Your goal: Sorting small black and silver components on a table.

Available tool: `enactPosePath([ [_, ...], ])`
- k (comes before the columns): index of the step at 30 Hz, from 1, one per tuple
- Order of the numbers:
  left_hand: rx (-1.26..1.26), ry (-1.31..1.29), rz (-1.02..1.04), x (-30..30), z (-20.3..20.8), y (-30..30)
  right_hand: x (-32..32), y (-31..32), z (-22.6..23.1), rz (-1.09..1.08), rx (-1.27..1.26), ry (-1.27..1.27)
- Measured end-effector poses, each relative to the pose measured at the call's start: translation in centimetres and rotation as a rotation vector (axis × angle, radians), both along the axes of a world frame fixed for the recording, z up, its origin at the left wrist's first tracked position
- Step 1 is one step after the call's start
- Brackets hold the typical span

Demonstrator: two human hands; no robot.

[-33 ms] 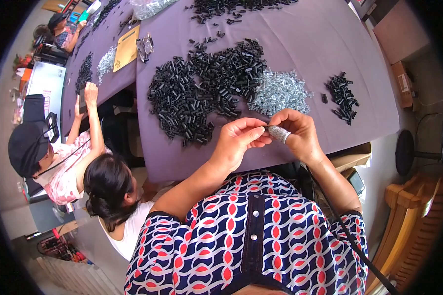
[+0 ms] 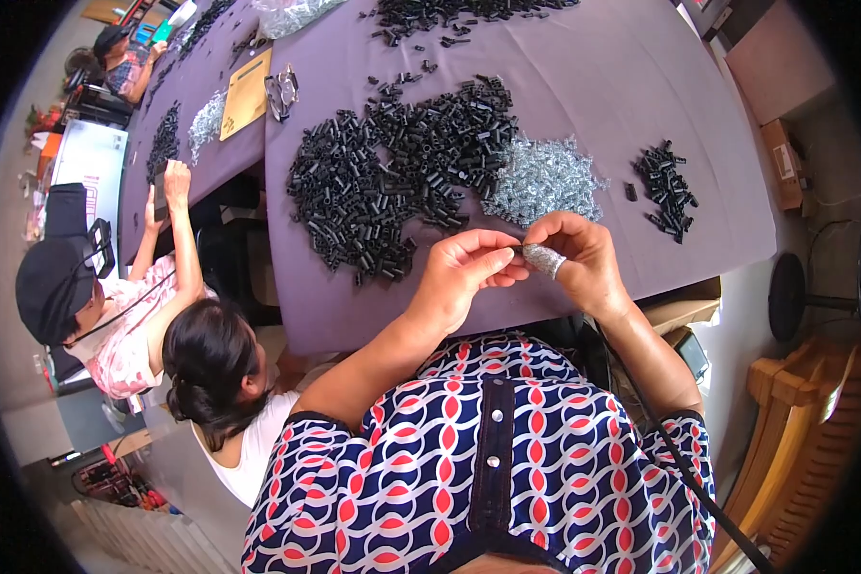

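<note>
My left hand (image 2: 469, 273) is closed, with thumb and forefinger pinching a small black tubular piece (image 2: 518, 251). Facing it, my right hand (image 2: 584, 263) is also closed, its fingertips meeting at the same piece; its thumb is wrapped in a silvery covering. Whether a clear part is between the right fingertips is hidden. Just beyond my hands lies a heap of small clear, shiny pieces (image 2: 545, 182). A large pile of black tubular pieces (image 2: 402, 172) spreads to the left of it, and a smaller pile of black pieces (image 2: 667, 191) lies at the right.
A purple-grey cloth (image 2: 641, 86) covers the table. More black pieces (image 2: 450, 14) lie at its far edge. Glasses (image 2: 281, 93) and a tan board (image 2: 247, 94) are at the left. Several people sit along that side, one in a black cap (image 2: 53, 287). A wooden chair (image 2: 794, 430) stands at right.
</note>
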State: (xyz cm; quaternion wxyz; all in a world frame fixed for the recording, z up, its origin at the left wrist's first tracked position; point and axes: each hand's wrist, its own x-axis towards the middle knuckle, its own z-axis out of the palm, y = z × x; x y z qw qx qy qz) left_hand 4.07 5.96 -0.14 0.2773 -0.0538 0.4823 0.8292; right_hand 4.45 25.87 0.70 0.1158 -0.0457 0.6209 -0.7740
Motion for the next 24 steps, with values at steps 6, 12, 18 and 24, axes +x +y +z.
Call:
enactPosePath([
  [6, -0.270, 0.247, -0.115, 0.0, 0.2, -0.3, -0.3, 0.5, 0.0, 0.041, 0.017, -0.002],
  [12, -0.243, 0.242, -0.107, 0.1, -0.1, -0.3, -0.5, 1.0, 0.9, 0.147, 0.047, -0.012],
  [18, -0.231, 0.217, -0.125, 0.1, 0.1, -0.2, -0.4, 0.9, 0.5, 0.113, 0.092, 0.037],
  [24, -0.309, 0.317, -0.109, 0.2, 0.1, -0.1, -0.5, 1.0, 0.9, 0.160, 0.190, 0.053],
])
